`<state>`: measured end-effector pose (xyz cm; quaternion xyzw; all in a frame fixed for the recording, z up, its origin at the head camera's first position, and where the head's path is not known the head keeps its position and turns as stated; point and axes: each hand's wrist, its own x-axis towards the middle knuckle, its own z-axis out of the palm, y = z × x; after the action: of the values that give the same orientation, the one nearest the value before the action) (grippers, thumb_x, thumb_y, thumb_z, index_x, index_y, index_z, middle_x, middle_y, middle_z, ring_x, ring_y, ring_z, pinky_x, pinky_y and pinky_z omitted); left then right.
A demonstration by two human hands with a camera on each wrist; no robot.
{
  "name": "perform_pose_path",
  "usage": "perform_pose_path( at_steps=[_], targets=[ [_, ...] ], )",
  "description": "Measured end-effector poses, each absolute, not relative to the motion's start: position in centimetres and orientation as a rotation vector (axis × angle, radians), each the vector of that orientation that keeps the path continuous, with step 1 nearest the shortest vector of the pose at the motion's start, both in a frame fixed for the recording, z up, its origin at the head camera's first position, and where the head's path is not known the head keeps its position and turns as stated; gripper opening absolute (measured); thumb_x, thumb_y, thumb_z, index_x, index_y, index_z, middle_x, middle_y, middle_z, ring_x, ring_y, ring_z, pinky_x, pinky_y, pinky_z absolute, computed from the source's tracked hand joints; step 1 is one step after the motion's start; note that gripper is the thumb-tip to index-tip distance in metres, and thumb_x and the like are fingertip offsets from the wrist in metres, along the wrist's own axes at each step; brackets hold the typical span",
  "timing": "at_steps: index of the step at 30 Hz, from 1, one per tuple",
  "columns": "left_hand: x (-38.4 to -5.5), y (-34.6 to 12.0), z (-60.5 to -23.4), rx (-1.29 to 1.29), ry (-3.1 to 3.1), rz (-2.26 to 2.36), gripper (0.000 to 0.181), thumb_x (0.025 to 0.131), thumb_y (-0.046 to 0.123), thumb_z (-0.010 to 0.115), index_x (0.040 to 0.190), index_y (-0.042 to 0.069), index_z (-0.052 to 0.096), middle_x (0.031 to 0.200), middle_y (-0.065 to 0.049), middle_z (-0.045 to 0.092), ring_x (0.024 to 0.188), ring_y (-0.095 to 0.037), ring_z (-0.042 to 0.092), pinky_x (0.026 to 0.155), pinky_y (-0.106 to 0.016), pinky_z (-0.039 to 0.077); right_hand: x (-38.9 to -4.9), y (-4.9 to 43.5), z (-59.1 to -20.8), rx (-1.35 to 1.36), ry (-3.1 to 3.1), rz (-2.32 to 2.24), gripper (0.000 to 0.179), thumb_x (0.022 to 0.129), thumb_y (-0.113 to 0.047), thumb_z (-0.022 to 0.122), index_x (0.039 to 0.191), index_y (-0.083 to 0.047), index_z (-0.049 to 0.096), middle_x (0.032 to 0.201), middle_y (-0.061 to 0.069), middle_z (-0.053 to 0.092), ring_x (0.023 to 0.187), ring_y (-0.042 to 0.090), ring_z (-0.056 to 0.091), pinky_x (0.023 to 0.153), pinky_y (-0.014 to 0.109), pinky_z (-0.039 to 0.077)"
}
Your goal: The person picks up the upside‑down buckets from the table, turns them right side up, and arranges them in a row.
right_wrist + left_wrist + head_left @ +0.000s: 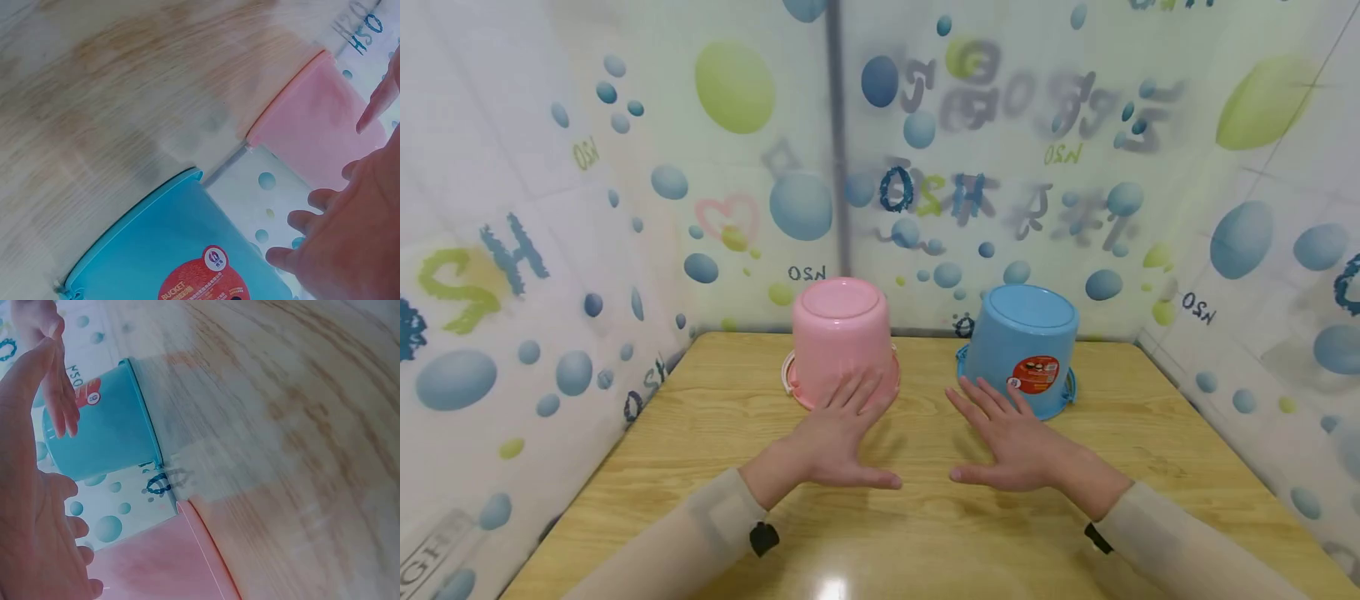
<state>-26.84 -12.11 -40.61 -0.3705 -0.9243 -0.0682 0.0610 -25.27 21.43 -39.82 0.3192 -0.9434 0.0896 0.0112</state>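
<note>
A pink bucket (841, 333) stands upside down on the wooden table, its handle lying at the rim. To its right a blue bucket (1000, 354), also upturned, carries a red label (1033, 375). My left hand (842, 433) is held in front of the pink bucket, fingers spread and straight, thumb pointing right. My right hand (1018, 442) is spread likewise before the blue bucket, thumb pointing left. Both hands hold nothing. In the right wrist view the fingers of the right hand (356, 219) stand apart from the blue bucket (169, 244).
The wooden table (925, 542) reaches back to a curtain (737, 192) printed with bubbles and H2O letters. Similar printed sheets hang close along the left (535, 275) and right sides. Between the two buckets lies a gap of bare wood.
</note>
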Motion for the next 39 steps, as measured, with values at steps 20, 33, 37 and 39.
perform_pose_path(
  at_steps=[20,33,37,39],
  targets=[
    [-26.3,-14.3,-40.4,-1.012,-2.782,-0.365,0.12,0.085,0.082,0.074,0.173,0.011,0.034,0.18,-0.021,0.029,0.169,-0.045,0.021,0.132,-0.069,0.029,-28.3,18.3,-39.1,1.088,-2.98,0.406,0.108,0.1,-0.075,0.063,0.178,-0.019,0.015,0.183,0.015,0.023,0.167,0.043,0.028,0.131,0.071,0.028],
    [-27.0,-17.8,-40.7,-0.831,-2.828,-0.437,0.121,0.084,0.086,0.073,0.174,0.016,0.033,0.179,-0.013,0.033,0.165,-0.041,0.032,0.119,-0.077,0.041,-32.3,15.2,-39.1,0.954,-3.173,0.646,0.109,0.101,-0.07,0.067,0.179,-0.023,0.008,0.183,0.018,0.02,0.169,0.043,0.023,0.132,0.067,0.029],
    [-27.4,-19.1,-40.7,-0.769,-2.832,-0.482,0.119,0.085,0.082,0.076,0.174,0.015,0.033,0.178,-0.013,0.034,0.16,-0.046,0.041,0.112,-0.076,0.047,-33.6,14.5,-39.2,0.91,-3.2,0.665,0.114,0.098,-0.078,0.063,0.179,-0.024,0.004,0.184,0.018,0.015,0.17,0.042,0.018,0.133,0.066,0.027],
    [-27.6,-19.8,-40.8,-0.739,-2.839,-0.497,0.119,0.086,0.081,0.076,0.174,0.015,0.032,0.178,-0.015,0.034,0.156,-0.049,0.045,0.111,-0.075,0.049,-34.1,14.2,-39.2,0.89,-3.208,0.671,0.116,0.097,-0.08,0.063,0.179,-0.024,0.004,0.184,0.018,0.014,0.171,0.042,0.017,0.134,0.066,0.027]
  ],
)
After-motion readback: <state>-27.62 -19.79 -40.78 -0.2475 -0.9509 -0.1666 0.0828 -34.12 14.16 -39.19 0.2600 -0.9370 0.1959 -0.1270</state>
